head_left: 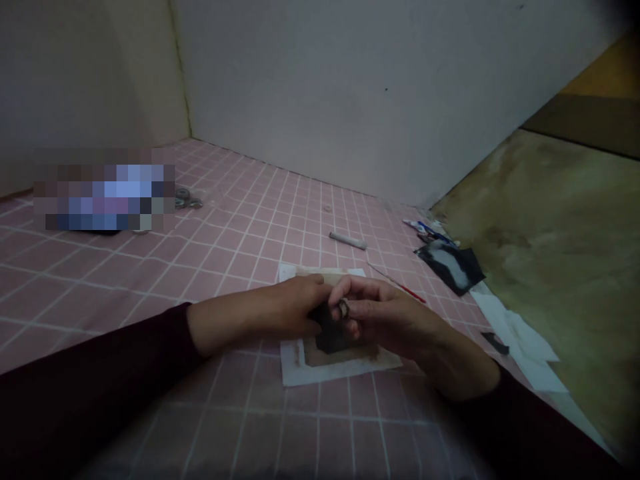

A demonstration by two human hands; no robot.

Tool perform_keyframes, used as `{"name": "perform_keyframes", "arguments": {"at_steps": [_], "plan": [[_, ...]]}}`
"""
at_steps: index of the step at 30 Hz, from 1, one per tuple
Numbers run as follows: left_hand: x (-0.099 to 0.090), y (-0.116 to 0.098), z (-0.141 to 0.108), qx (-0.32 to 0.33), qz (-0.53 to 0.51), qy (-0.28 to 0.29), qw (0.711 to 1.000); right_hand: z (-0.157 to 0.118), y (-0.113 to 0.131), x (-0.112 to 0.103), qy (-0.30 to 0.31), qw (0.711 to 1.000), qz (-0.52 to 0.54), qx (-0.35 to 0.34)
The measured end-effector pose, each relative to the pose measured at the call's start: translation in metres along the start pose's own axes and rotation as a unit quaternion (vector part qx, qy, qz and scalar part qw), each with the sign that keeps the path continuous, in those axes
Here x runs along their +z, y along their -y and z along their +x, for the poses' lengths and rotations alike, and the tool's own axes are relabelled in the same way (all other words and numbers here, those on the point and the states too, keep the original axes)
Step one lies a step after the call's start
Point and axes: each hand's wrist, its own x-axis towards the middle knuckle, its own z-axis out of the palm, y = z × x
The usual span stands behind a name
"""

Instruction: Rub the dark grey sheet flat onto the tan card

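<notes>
My right hand [385, 310] is closed, pinching a small, round brownish piece [343, 308] between thumb and fingertips; it looks ring-like, but its exact kind is unclear. Close beside it, my left hand [297, 307] has its thumb and fingers closed around the edge of a dark sheet [333, 337] that looks like sandpaper. Part of this sheet is hidden by both hands. Beneath them lies white paper [293, 370] with a brownish, dusty middle.
Beyond my hands lie a grey tube-like stick [348, 241] and a thin red-handled tool [413, 293]. A black sheet with pale dust [453, 267] and white papers [520, 340] lie right. Scissors [187, 199] are far left, beside a blurred-out object. The cloth [230, 233] is pink-checked.
</notes>
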Motion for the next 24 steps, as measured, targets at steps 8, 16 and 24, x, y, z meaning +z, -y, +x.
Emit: {"name": "perform_keyframes", "arguments": {"at_steps": [8,16,24], "plan": [[-0.007,-0.009,-0.001,-0.054,0.034,0.017,0.998,-0.007,-0.010,-0.015,-0.059,0.972,-0.226,-0.036],[-0.009,-0.011,0.000,-0.063,0.040,0.029,0.997,-0.011,-0.005,-0.017,-0.055,0.959,-0.273,-0.053],[-0.006,-0.007,0.001,-0.055,0.038,0.029,0.997,-0.017,0.000,-0.022,-0.063,0.938,-0.338,-0.041]]}}
